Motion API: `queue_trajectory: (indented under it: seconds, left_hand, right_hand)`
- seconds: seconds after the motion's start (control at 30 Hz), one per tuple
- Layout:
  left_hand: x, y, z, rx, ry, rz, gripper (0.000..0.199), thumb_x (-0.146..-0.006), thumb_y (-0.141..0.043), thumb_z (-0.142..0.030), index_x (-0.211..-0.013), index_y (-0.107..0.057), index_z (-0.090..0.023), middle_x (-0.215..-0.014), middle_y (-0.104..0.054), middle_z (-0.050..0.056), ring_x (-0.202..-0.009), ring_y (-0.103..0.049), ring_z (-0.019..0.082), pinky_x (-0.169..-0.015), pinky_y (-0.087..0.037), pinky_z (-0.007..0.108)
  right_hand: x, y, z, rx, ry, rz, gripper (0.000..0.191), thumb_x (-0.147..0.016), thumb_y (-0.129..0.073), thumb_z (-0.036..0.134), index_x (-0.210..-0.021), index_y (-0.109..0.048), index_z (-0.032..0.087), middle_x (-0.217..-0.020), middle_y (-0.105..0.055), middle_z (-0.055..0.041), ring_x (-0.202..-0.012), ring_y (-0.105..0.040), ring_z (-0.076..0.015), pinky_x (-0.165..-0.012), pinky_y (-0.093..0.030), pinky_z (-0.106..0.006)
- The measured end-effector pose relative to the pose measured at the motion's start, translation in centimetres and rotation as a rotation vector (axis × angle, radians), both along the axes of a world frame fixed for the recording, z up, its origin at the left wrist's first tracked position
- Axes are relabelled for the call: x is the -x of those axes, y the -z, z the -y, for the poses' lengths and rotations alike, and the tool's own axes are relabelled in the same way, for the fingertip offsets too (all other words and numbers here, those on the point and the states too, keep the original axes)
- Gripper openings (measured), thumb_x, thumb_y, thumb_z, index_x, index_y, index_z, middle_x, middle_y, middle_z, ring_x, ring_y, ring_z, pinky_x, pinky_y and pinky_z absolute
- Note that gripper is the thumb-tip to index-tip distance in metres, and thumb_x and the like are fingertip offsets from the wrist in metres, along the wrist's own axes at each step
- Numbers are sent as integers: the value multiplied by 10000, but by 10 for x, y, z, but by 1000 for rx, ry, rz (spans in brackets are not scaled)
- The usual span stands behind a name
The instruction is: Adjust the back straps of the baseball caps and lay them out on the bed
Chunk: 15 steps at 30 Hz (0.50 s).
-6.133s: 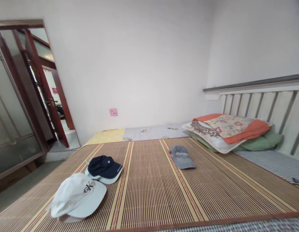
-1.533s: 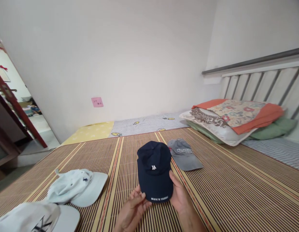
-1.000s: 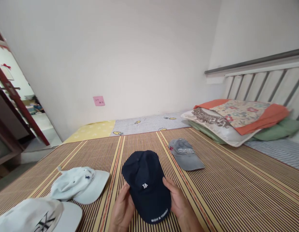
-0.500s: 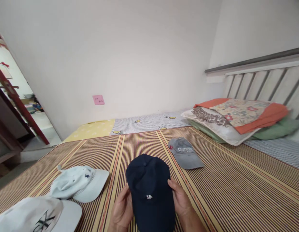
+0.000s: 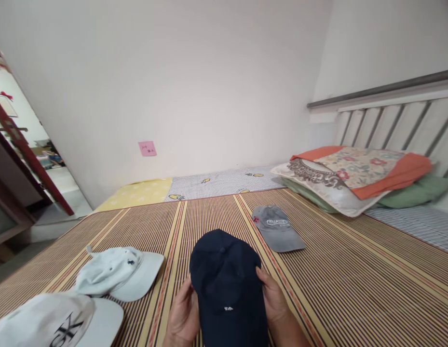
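Note:
A navy cap with a small white emblem is held between my two hands at the bottom centre, its brim toward me. My left hand grips its left side, fingers partly hidden beneath it. On the right edge, my right hand has its thumb on the cap. A grey cap lies beyond, to the right. To the left lie a pale mint cap and a white cap with black letters, the two touching or overlapping.
The striped mat covers the bed. Stacked pillows lie at the right by a railing. A pink note is on the wall, and a doorway with a red frame stands at the left.
The navy cap has tilted, its emblem now lower and foreshortened, and shifted slightly right. My right hand has moved slightly right with it.

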<state>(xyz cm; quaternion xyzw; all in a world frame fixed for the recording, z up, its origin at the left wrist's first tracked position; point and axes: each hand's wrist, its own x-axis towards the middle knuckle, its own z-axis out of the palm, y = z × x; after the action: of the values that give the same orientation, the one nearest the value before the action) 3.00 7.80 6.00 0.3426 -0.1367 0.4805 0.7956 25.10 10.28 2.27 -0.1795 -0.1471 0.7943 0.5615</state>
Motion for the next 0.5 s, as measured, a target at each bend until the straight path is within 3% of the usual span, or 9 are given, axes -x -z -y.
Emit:
queue_trajectory:
  seconds: [0.1,0.3,0.5]
  left_hand:
    - [-1,-3,1,1,21,23,614,-1125,-135,-196,-1415,-674,-148,-1446,-681,66,-1370,-621,193,-1306,-201,327]
    - [-3,-8,6,5,16,69,603,-1107,-156,-158,-1402,-681,-127,-1432,-699,58,-1371,-617,159,-1290,-223,291]
    - [4,1,7,-9,5,84,612,-1099,-139,-152,-1433,-651,-124,-1483,-643,55,-1432,-551,160,-1291,-220,277]
  right_hand:
    - [-1,-1,0,-19,-79,-51,365,-729,-911,346,-1045,-834,179,-1067,-849,-115,-1214,-731,-351,-1194,-431,-573]
    - [-2,-2,-2,-43,-97,-76,321,-749,-882,445,-971,-851,215,-1020,-858,-83,-1309,-675,-324,-1247,-360,-547]
    - [-4,-3,2,13,-78,-63,263,-719,-898,415,-879,-854,212,-906,-863,-67,-1234,-722,-339,-1208,-416,-540]
